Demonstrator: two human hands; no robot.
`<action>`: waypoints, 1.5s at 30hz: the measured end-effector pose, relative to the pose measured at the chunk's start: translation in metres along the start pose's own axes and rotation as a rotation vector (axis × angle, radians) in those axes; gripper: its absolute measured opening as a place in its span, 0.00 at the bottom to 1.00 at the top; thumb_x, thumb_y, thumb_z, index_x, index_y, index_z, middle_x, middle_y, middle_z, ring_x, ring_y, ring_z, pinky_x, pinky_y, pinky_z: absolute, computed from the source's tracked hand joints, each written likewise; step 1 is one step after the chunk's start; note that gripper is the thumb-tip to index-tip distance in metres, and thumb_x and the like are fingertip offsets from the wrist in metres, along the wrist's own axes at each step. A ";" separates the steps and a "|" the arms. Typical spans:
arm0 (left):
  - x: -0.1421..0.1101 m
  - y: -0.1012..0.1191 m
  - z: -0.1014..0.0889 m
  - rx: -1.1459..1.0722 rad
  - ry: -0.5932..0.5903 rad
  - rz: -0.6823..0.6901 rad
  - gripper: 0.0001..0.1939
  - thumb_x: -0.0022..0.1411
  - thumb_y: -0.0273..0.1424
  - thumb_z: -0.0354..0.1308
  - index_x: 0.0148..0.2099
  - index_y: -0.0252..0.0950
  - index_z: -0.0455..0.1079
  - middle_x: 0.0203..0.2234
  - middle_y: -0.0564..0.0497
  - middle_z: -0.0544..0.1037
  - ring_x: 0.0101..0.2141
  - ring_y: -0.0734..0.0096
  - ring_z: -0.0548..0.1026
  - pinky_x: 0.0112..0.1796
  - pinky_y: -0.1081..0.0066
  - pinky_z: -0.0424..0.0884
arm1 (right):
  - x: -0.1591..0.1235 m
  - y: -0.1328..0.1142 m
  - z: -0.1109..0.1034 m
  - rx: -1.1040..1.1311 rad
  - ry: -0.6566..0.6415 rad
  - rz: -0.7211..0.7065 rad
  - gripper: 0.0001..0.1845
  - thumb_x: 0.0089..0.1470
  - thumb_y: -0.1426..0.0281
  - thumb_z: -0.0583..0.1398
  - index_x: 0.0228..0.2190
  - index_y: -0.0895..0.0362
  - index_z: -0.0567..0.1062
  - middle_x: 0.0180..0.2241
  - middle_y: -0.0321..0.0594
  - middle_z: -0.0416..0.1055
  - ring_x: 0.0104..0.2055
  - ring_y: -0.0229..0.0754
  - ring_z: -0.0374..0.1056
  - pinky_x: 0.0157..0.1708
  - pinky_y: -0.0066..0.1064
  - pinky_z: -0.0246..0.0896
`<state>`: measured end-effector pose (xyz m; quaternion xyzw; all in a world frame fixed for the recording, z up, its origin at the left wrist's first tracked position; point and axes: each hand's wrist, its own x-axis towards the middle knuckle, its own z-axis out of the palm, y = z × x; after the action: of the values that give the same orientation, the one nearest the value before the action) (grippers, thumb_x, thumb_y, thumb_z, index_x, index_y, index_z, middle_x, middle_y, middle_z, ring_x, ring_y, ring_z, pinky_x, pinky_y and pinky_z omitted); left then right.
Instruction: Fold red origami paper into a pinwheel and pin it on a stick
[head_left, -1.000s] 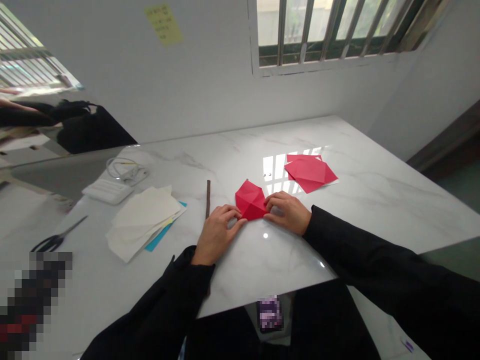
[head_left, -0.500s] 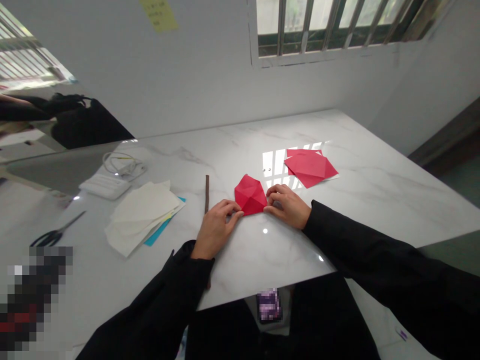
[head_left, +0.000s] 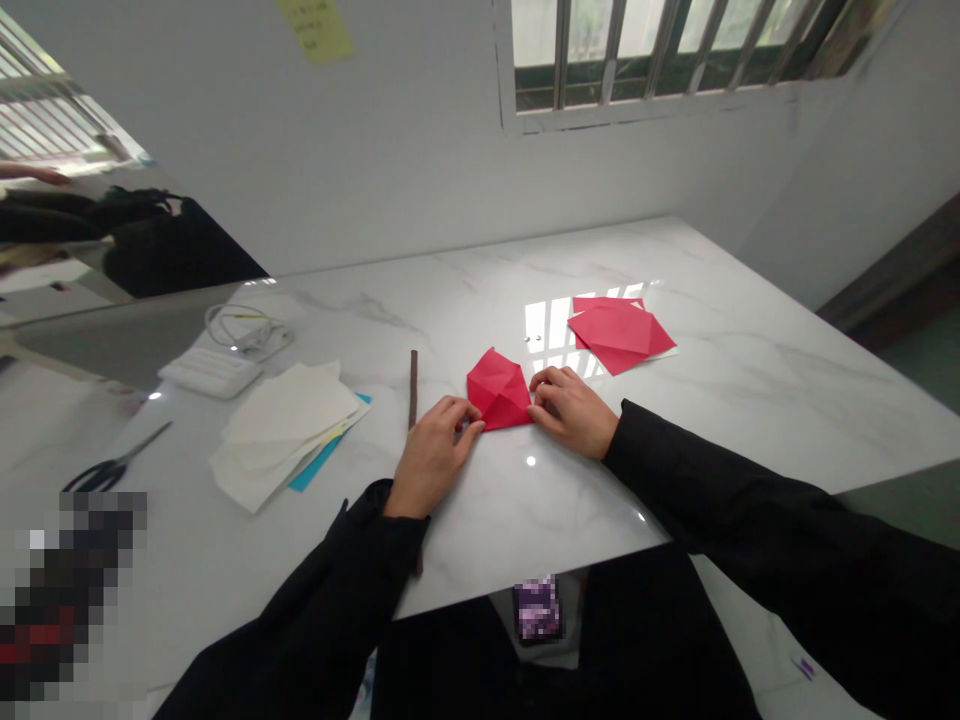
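Note:
A folded red paper piece (head_left: 499, 390) lies on the white marble table (head_left: 675, 420) in front of me. My left hand (head_left: 433, 456) pinches its near left corner with fingertips pressed together. On the other side, my right hand (head_left: 574, 410) presses the paper's right edge, fingers curled onto it. Both sleeves are black.
More red sheets (head_left: 619, 333) lie behind to the right. A thin brown stick (head_left: 412, 388) lies left of the fold. A stack of white and blue papers (head_left: 289, 430), scissors (head_left: 112, 464), a white device (head_left: 210, 372) with cable sit at left. The table's near edge is close.
The view has shifted slightly. Both hands stay on the red paper, with small finger movements along its lower edges.

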<state>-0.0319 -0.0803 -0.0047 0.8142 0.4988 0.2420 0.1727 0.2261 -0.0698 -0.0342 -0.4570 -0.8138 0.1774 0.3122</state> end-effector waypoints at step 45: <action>-0.001 0.004 0.000 0.006 0.024 -0.026 0.08 0.73 0.33 0.52 0.39 0.40 0.68 0.36 0.50 0.75 0.35 0.63 0.74 0.41 0.62 0.70 | 0.002 0.008 -0.012 0.142 -0.092 -0.091 0.02 0.58 0.71 0.71 0.35 0.52 0.84 0.44 0.42 0.82 0.48 0.49 0.76 0.52 0.45 0.72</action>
<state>-0.0296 -0.0828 -0.0026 0.8052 0.5120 0.2481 0.1672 0.2383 -0.0643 -0.0290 -0.3876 -0.8326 0.2410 0.3137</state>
